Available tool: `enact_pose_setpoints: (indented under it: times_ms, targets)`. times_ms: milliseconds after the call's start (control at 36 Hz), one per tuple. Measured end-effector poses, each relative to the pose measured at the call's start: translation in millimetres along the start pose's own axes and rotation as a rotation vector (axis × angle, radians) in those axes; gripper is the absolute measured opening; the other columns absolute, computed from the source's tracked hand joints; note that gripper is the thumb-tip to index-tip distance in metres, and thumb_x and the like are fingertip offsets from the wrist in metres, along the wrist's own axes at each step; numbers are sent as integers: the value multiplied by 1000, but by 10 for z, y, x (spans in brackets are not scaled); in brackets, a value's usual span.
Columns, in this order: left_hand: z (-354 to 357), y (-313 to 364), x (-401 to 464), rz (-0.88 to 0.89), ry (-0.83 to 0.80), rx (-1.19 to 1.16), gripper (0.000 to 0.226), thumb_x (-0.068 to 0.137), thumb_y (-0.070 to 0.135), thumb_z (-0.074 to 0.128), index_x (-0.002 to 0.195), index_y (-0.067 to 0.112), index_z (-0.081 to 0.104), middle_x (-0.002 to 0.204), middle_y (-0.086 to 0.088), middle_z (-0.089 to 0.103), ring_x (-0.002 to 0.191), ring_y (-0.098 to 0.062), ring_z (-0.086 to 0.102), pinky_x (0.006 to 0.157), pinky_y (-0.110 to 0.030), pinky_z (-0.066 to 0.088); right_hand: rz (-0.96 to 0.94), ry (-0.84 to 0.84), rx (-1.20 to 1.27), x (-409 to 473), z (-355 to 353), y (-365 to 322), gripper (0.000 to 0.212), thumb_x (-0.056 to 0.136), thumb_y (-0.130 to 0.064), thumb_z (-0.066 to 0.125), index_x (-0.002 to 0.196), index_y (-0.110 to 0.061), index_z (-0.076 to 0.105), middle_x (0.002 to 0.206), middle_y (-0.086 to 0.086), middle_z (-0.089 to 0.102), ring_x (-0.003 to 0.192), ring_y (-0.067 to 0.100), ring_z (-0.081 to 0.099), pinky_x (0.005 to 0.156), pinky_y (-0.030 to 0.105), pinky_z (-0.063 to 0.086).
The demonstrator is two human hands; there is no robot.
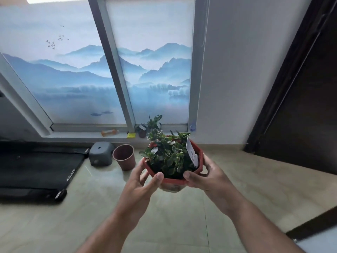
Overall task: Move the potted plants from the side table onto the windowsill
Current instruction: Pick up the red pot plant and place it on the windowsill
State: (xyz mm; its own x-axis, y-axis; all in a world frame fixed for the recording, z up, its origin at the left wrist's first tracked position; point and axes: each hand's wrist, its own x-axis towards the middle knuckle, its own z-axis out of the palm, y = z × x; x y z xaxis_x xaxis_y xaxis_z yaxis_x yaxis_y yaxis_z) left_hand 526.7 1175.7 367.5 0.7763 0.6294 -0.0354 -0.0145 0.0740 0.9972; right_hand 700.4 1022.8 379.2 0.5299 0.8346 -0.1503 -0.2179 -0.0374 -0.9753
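Note:
I hold a red hexagonal pot (197, 152) of leafy green plants with a white tag in front of me, above the floor. My left hand (144, 181) grips its left side, thumb on the front rim. My right hand (207, 175) grips its right side. Beyond it lies the low windowsill (82, 135), where two small dark potted plants (145, 127) stand near the window's centre post. The side table is not in view.
On the sill lie an orange object (109, 132) and a yellow pad (131, 135). An empty brown pot (125, 158) and a grey stool (101, 156) stand on the floor below it. A black treadmill (36, 168) lies left. A dark door (300, 110) is at right.

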Motion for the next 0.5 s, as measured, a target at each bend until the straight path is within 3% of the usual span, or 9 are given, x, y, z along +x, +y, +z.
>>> enact_pose_setpoints:
  times_ms: [250,389,500]
  targets:
    - [-452,-110,1161,-44,80,-88,70,77,36,82,140,34,51,142,2,60,137,-19,51,111,-52,43,29,-21,-65,1337,82,-170,79,77,-13,88,144,-32,50,125,-1,75,111,25,74,99,45,57]
    - [-892,-211,1957,-48,53,-111,67,77,35,82,137,38,53,139,3,62,135,-18,52,112,-51,43,41,-1,-102,2221,245,-131,82,76,-14,89,145,-33,48,124,-2,75,111,23,74,94,39,59]
    - [-1185,-260,2614,-44,61,-138,59,76,32,83,128,48,59,136,6,64,133,-14,54,110,-47,45,66,14,-144,2885,349,-146,88,73,-19,91,147,-34,46,127,-4,73,114,20,72,99,40,56]
